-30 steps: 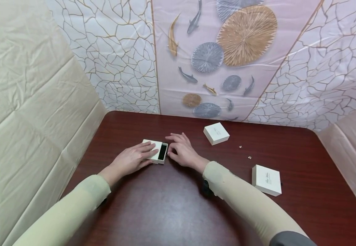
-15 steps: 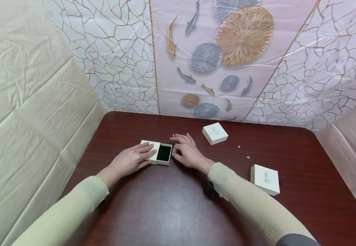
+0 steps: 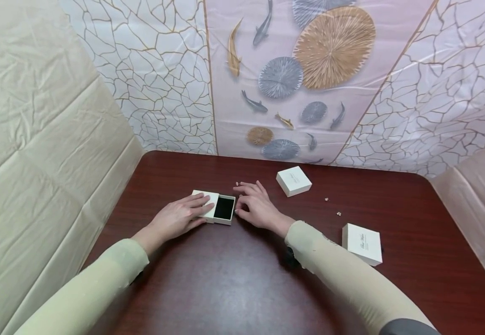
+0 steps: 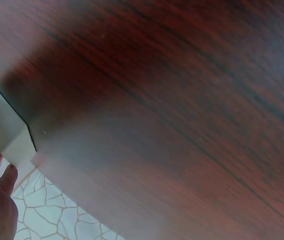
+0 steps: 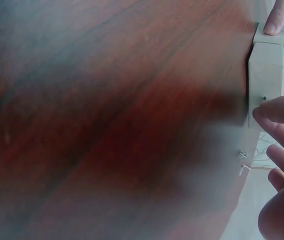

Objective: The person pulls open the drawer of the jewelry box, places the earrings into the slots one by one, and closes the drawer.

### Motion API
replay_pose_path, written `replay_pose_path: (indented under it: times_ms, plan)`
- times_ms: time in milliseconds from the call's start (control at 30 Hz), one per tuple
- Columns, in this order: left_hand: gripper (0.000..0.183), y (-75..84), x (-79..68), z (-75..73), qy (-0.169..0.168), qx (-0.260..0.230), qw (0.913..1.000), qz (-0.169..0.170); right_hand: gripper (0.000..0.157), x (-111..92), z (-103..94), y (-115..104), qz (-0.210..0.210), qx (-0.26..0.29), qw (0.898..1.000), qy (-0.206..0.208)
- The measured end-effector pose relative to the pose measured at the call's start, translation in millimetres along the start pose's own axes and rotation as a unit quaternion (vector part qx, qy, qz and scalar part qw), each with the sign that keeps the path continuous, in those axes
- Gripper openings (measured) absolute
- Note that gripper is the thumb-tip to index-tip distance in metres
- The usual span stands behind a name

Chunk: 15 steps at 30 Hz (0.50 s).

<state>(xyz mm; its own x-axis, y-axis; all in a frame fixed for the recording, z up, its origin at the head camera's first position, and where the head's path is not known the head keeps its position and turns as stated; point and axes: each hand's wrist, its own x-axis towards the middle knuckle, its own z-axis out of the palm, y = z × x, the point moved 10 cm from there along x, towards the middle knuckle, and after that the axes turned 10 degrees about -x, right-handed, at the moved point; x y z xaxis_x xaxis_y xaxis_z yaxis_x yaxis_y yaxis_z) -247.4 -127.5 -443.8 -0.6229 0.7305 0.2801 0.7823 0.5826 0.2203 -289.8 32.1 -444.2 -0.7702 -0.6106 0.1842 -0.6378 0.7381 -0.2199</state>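
Observation:
A small white drawer box (image 3: 213, 199) lies on the table with its inner tray (image 3: 225, 207) slid well out to the right; the tray's floor is black. My left hand (image 3: 179, 216) grips the sleeve, fingers across the top and thumb on the near side. At the tray's right end my right hand (image 3: 259, 208) pinches a small dark pull tab (image 5: 264, 98) between thumb and forefinger, its other fingers spread. Beyond those fingertips lies a small shiny flower-shaped piece (image 5: 243, 155), perhaps an earring. A second tiny piece (image 5: 242, 168) is close by.
Another white box (image 3: 294, 181) with printed lettering stands at the back. A third white box (image 3: 362, 244) sits at right. Two tiny shiny pieces, one farther back (image 3: 326, 199) and one nearer (image 3: 339, 214), lie between them. Fabric walls (image 3: 163, 83) rise behind the dark wooden table (image 3: 225, 288).
My right hand has moved right, drawing the tray out of the sleeve, mostly in the first half second. My left hand has stayed on the sleeve. More black floor shows.

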Motion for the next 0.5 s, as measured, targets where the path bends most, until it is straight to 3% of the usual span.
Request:
replay_pose_path:
  times_ms: [300,500]
  plan:
    - [0.049,1.5,1.0,-0.6,-0.002,0.002,1.0,0.006,0.008,5.9,-33.7,14.9,-0.001,-0.016,1.0,0.018]
    - [0.048,1.7,0.1,-0.4,0.004,0.001,0.9999,0.013,0.013,15.4,-53.5,28.3,-0.003,-0.038,0.999,0.021]
